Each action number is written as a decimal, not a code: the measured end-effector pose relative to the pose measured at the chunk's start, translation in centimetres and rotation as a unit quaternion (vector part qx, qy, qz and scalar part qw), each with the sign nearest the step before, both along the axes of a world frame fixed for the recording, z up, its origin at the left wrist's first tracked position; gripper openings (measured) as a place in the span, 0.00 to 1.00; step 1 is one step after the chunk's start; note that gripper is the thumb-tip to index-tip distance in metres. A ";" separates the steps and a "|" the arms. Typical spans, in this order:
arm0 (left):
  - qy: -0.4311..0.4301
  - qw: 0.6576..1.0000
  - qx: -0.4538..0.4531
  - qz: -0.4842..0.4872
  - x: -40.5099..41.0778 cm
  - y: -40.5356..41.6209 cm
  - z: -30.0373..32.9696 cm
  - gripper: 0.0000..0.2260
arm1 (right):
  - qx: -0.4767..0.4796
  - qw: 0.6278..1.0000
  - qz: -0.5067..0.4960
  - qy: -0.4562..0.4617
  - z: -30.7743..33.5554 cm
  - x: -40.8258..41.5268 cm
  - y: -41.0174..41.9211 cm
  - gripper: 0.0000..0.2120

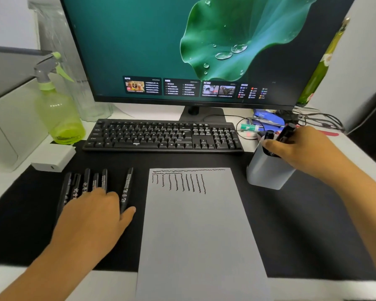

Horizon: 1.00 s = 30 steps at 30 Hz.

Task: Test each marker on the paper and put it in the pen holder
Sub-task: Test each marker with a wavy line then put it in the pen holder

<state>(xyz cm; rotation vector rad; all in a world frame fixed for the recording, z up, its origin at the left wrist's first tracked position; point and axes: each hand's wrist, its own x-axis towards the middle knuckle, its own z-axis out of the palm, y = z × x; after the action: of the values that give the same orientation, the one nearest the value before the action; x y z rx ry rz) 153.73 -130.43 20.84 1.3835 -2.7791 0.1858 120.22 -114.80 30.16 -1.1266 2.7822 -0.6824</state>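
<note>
A white sheet of paper (195, 231) lies on the black desk mat, with wavy black test lines near its top edge. Left of it lie several black markers (86, 184) side by side. My left hand (93, 216) rests flat on their near ends, and its thumb touches the rightmost marker (127, 187). At the right stands a grey pen holder (267, 172) with black markers in it. My right hand (300, 148) grips a black marker (288, 131) at the holder's mouth, its lower end inside the holder.
A black keyboard (163, 135) and a monitor (193, 48) stand behind the paper. A green spray bottle (57, 109) and a white charger (52, 159) sit at the left. A stapler, cables and pens (269, 121) clutter the space behind the holder.
</note>
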 end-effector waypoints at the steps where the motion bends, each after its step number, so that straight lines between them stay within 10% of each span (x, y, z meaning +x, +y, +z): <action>1: 0.004 1.000 0.004 -0.001 -0.1 -0.1 -0.1 0.18 | 0.002 1.000 0.000 -0.006 0.1 0.1 0.1 0.20; 7: 0.078 0.996 0.027 -0.015 -0.2 0.0 -0.3 0.16 | 0.045 0.998 -0.019 0.034 0.6 0.7 1.1 0.21; 14: 0.226 0.964 0.120 -0.067 -0.7 2.5 1.7 0.15 | -0.169 0.984 -0.011 0.053 -0.1 5.2 4.1 0.18; 17: 0.270 0.938 0.190 -0.103 -1.1 4.2 2.5 0.16 | -0.160 0.966 0.108 -0.172 -1.7 10.2 4.4 0.19; 21: 0.284 0.895 0.284 -0.194 -1.7 6.5 3.2 0.19 | -0.161 0.797 0.212 -0.542 -4.9 15.0 2.7 0.15; 24: 0.305 0.865 0.311 -0.248 -2.0 7.1 3.7 0.19 | -0.229 0.740 0.199 -0.600 -6.1 16.0 1.9 0.14; 30: 0.293 0.874 0.300 -0.246 -1.9 7.1 4.4 0.20 | -0.293 0.747 0.175 -0.570 -6.5 15.8 1.3 0.16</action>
<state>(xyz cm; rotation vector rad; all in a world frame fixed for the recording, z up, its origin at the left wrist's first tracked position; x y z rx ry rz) 151.84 -123.37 25.22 0.5470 -2.5859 -1.0016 136.07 -113.49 23.68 -0.7713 1.2934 -1.5519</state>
